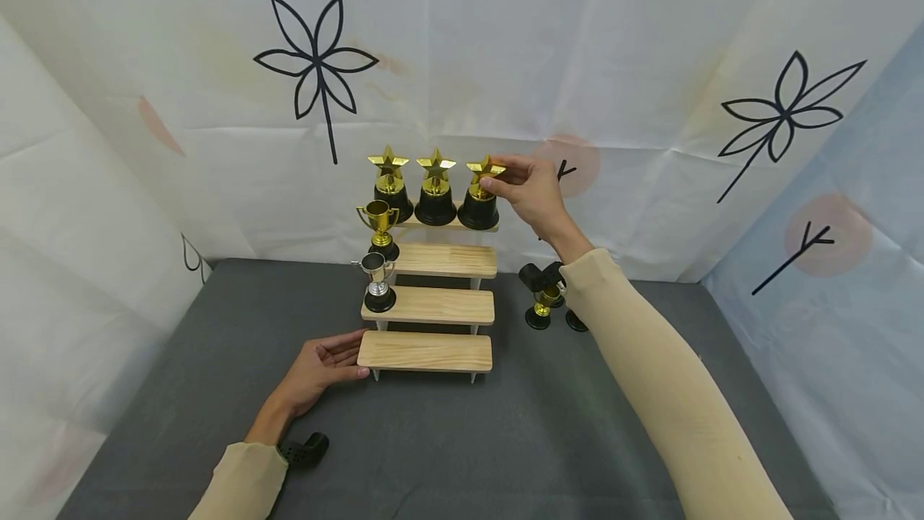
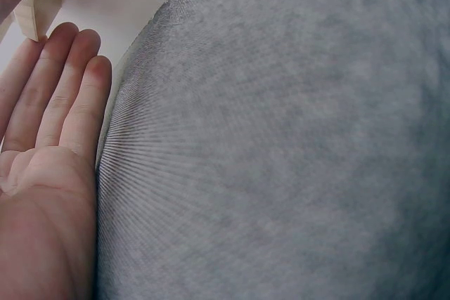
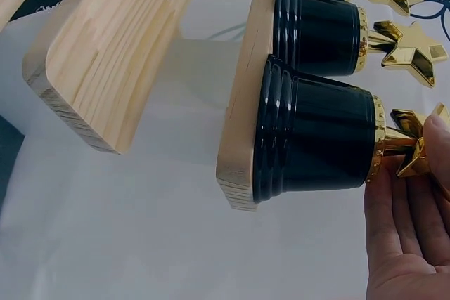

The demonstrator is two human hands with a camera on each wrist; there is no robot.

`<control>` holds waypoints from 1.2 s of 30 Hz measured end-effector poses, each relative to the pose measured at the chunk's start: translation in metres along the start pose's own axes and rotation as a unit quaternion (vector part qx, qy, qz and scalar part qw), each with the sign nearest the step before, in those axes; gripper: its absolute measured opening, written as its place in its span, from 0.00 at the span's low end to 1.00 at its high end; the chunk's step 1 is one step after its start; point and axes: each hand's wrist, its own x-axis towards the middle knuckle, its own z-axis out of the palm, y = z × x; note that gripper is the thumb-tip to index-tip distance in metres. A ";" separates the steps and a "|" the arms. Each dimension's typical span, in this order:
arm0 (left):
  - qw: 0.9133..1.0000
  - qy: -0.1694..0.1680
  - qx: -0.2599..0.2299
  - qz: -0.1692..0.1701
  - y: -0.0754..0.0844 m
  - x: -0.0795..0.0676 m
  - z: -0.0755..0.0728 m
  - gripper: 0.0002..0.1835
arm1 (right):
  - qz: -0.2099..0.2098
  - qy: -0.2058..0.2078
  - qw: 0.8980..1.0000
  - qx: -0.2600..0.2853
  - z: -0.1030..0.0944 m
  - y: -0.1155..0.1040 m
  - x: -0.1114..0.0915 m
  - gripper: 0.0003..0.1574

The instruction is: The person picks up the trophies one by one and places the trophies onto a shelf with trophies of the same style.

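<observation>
At the right end of the top shelf, my right hand (image 1: 530, 189) pinches the gold star of a black-based star trophy (image 3: 316, 131) between thumb and fingers. The trophy's base stands on the shelf board in the right wrist view. Two similar star trophies, the left one (image 1: 391, 187) and the middle one (image 1: 435, 191), stand beside it. My left hand (image 1: 318, 371) touches the left end of the lowest step of the wooden tiered stand (image 1: 426, 351), its fingers straight in the left wrist view. A gold cup trophy (image 1: 379, 223) and a silver cup trophy (image 1: 377, 275) stand at the left of the two middle steps.
More small gold trophies (image 1: 539, 313) stand on the dark grey table (image 1: 447, 448) right of the stand, partly hidden by the right wrist and its camera. A white patterned cloth (image 1: 491, 46) hangs behind the stand and along the sides.
</observation>
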 end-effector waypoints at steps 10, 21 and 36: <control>1.000 0.003 0.007 -0.005 -0.001 0.001 0.000 0.45 | 0.002 -0.009 1.000 0.001 -0.002 -0.002 0.001 0.28; 1.000 0.005 0.009 -0.005 0.000 0.000 0.001 0.45 | -0.020 -0.011 1.000 0.005 -0.010 0.000 -0.001 0.25; 1.000 0.001 0.004 -0.001 -0.003 0.001 0.000 0.45 | -0.009 0.000 0.999 0.045 -0.020 0.004 -0.014 0.27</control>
